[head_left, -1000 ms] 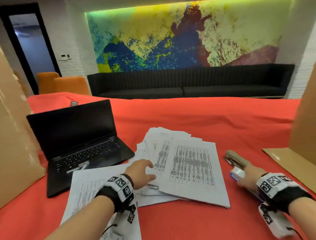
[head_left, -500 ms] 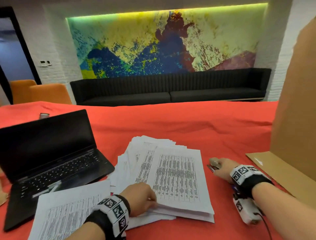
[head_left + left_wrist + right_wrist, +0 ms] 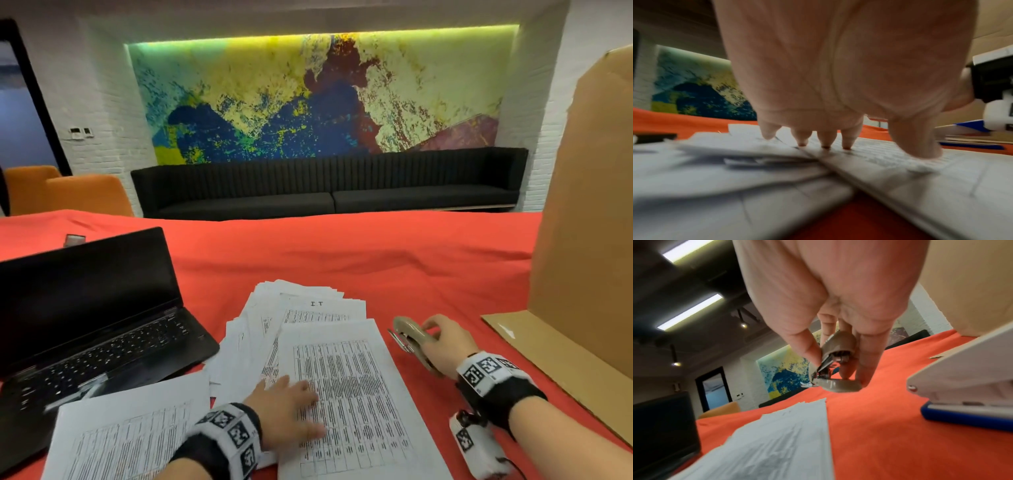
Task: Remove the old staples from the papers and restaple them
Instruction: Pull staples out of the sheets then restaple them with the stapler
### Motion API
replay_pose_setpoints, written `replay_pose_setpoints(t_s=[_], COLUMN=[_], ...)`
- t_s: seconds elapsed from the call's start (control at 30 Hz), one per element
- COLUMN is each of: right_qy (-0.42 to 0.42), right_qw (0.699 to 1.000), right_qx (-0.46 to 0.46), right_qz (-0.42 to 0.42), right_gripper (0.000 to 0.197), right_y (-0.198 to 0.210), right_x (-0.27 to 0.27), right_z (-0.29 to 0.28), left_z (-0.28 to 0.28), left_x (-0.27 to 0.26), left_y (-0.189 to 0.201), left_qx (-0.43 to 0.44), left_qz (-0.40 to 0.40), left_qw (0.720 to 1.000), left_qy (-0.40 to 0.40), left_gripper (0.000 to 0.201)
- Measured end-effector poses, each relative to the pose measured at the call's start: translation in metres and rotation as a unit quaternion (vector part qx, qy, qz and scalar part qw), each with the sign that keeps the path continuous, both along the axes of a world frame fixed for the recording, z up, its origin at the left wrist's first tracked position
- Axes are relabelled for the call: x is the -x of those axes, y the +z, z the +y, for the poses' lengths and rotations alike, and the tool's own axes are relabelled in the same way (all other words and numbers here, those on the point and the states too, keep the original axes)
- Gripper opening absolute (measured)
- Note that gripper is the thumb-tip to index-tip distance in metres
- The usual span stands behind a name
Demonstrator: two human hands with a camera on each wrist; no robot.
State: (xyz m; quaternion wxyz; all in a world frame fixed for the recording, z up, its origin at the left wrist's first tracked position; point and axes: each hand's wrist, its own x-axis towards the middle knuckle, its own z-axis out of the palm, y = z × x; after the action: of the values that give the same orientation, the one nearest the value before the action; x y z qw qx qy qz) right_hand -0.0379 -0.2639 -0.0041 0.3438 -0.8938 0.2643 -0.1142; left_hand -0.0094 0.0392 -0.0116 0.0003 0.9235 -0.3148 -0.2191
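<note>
Papers (image 3: 346, 387) lie fanned on the red cloth (image 3: 376, 260) — thin, limp, slippery, so my left hand (image 3: 286, 409) presses flat. My right hand (image 3: 442, 346) pinches the light, stiff staple remover (image 3: 409, 337) by its 2 sides.

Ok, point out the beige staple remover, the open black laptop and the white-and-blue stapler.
beige staple remover (image 3: 409, 337), head view, on its curved top shell.
open black laptop (image 3: 99, 359), head view, on its keyboard.
white-and-blue stapler (image 3: 970, 386), right wrist view, on its white upper arm.
</note>
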Motion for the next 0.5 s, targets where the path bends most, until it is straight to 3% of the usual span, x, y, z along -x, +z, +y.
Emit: replay_pose_setpoints(t_s=[0.13,0.27,0.33,0.4,0.5], right_qy=[0.037,0.088,0.120,0.151,0.189], right_qw=[0.997,0.995,0.993,0.987,0.975], right_qx=[-0.050,-0.029,0.003,0.045,0.078], right_qz=[-0.049,-0.032,-0.001,0.041,0.085], right_gripper=[0.015,0.013,0.012,0.011,0.021], right_y=[0.013,0.016,0.014,0.008,-0.003], right_x=[0.026,0.051,0.061,0.069,0.079], right_z=[0.018,0.046,0.059,0.069,0.078], left_z=[-0.004,0.004,0.004,0.003,0.001], left_x=[0.025,0.048,0.053,0.050,0.041], left_y=[0.001,0.016,0.020,0.015,-0.003], left_qx=[-0.067,0.024,0.053,0.032,-0.040], left_qz=[0.011,0.048,-0.002,-0.077,-0.087], left_qw=[0.994,0.998,0.999,0.996,0.995], left_qy=[-0.087,-0.044,0.000,-0.005,-0.027], left_gripper=[0.078,0.061,0.065,0.074,0.095])
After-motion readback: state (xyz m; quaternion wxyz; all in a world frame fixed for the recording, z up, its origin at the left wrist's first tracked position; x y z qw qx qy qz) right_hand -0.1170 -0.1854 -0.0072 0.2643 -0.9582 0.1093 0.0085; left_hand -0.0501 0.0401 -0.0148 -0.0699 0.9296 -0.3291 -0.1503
